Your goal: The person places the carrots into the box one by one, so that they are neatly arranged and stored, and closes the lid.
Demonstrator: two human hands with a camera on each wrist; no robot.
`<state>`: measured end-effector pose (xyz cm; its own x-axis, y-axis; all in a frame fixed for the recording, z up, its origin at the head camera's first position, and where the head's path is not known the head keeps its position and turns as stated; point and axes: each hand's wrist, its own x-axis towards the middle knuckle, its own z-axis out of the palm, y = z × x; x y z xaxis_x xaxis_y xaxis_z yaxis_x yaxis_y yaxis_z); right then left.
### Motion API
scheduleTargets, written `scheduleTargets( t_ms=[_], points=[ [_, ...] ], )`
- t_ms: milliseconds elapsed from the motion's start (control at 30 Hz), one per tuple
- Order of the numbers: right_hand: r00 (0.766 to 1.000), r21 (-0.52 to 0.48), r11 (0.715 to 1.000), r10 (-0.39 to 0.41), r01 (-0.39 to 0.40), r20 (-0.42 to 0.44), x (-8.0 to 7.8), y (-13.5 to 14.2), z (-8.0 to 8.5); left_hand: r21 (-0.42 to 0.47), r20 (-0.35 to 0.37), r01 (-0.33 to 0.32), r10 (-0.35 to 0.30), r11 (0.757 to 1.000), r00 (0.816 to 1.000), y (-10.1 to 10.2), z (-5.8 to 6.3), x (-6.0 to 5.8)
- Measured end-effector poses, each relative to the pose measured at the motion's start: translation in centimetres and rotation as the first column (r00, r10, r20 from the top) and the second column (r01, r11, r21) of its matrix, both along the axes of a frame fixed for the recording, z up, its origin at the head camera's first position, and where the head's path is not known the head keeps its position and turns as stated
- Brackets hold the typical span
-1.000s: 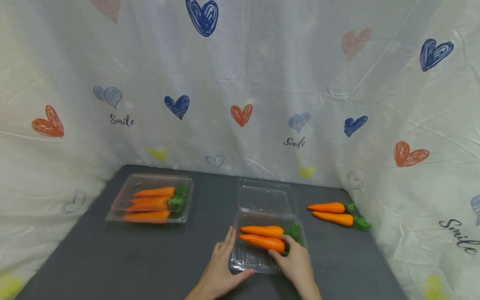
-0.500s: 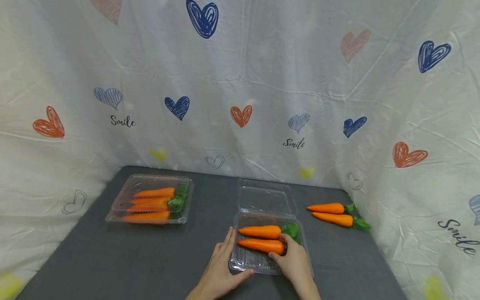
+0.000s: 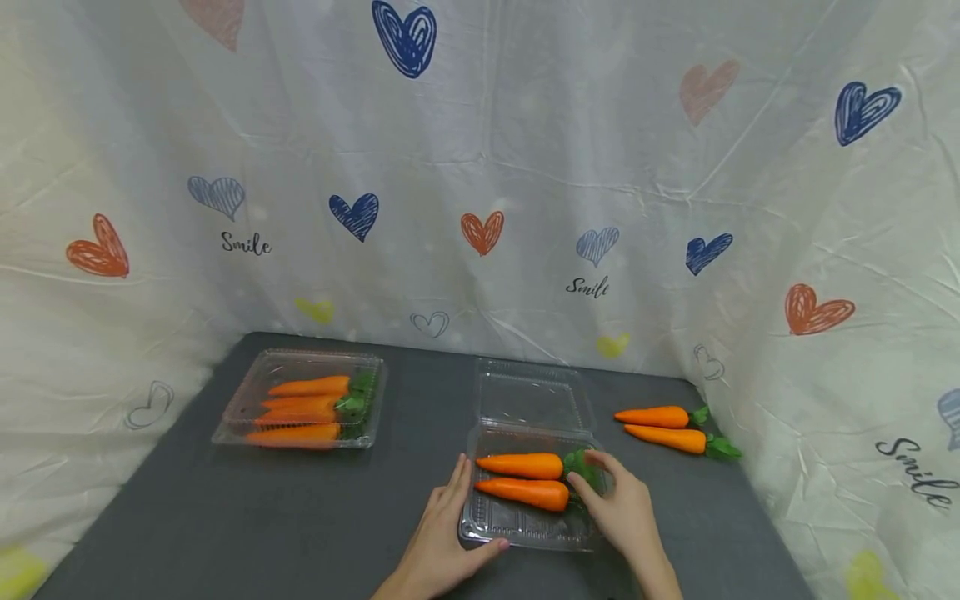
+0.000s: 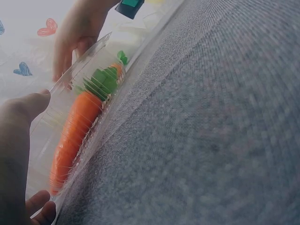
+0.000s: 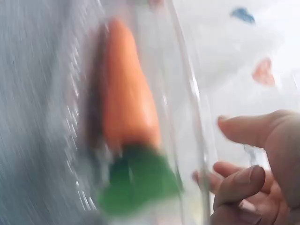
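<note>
Two orange carrots lie side by side in an open clear plastic container (image 3: 528, 543), the near carrot (image 3: 523, 493) in front of the far carrot (image 3: 519, 465). Their tips point left and their green leaves right. My left hand (image 3: 442, 542) rests against the container's left wall, fingers straight and thumb spread along the front corner. Over the leafy ends, my right hand (image 3: 626, 504) has its thumb and fingers apart and holds nothing. Through the container wall, the left wrist view shows one carrot (image 4: 77, 126). A blurred carrot (image 5: 131, 98) fills the middle of the right wrist view.
The container's lid (image 3: 532, 396) lies folded back behind it. Two loose carrots (image 3: 667, 439) lie on the dark grey table (image 3: 300, 517) to the right. A closed clear container (image 3: 247, 396) with several carrots stands at the left. A heart-print curtain (image 3: 420, 275) encloses the back and sides.
My right hand has laid the near carrot down toward the front of the container, let go of it and moved right. The left hand has stayed in place.
</note>
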<state>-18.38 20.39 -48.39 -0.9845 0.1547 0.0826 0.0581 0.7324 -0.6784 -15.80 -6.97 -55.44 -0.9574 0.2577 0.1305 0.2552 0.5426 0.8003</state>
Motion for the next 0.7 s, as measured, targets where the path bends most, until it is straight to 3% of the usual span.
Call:
scheduleTargets(
  t_ms=[167, 333, 533, 700],
  points=[
    [0.99, -0.006, 0.996, -0.093, 0.093, -0.102, -1.2, 4.9, 0.3, 0.018, 0.016, 0.004, -0.005, 1.0, 1.0, 0.3, 0.0, -0.3],
    [0.961, -0.018, 0.979, -0.201, 0.201, -0.188, -2.6, 10.1, -1.1, 0.025, 0.023, 0.006, -0.006, 1.0, 1.0, 0.2, -0.1, -0.2],
    [0.959, -0.028, 0.964, -0.265, 0.263, -0.103, -4.1, 15.5, -3.1, 0.002, 0.014, 0.006, -0.006, 1.0, 1.0, -0.1, -0.1, -0.1],
    [0.984, -0.004, 0.984, -0.179, 0.179, -0.024, -5.4, 18.5, -4.3, -0.003, 0.02, -0.001, 0.001, 1.0, 1.0, 0.0, -0.1, -0.1]
  ],
)
